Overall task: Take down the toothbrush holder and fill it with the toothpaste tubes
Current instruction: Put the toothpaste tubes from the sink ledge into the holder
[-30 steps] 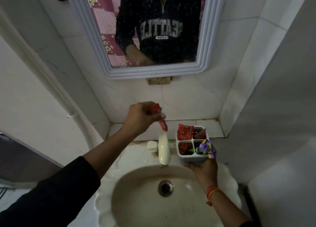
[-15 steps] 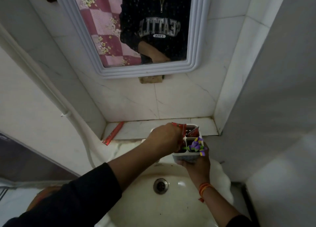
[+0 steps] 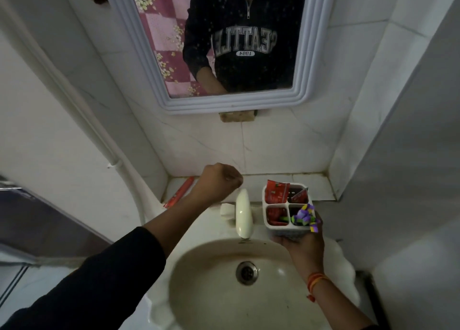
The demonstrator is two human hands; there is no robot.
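Note:
A white toothbrush holder (image 3: 286, 231) with four compartments rests in my right hand (image 3: 303, 242), held from below over the sink's right rim. Red toothpaste tubes (image 3: 275, 192) stick out of its compartments, and a purple and green thing (image 3: 305, 216) fills the near right one. My left hand (image 3: 217, 180) hovers above the ledge behind the tap, curled into a fist with nothing visible in it. One long red toothpaste tube (image 3: 180, 192) lies on the tiled ledge (image 3: 316, 185), just left of that fist.
A cream tap (image 3: 242, 212) points over the white sink (image 3: 211, 302) with its drain (image 3: 246, 272). A white-framed mirror (image 3: 159, 63) hangs above. A white pipe (image 3: 82, 110) runs down the left wall. A tiled wall closes the right side.
My left hand put a red tube into the holder, then drew back left, shut and without a tube, to above the ledge. The holder stays in my right hand.

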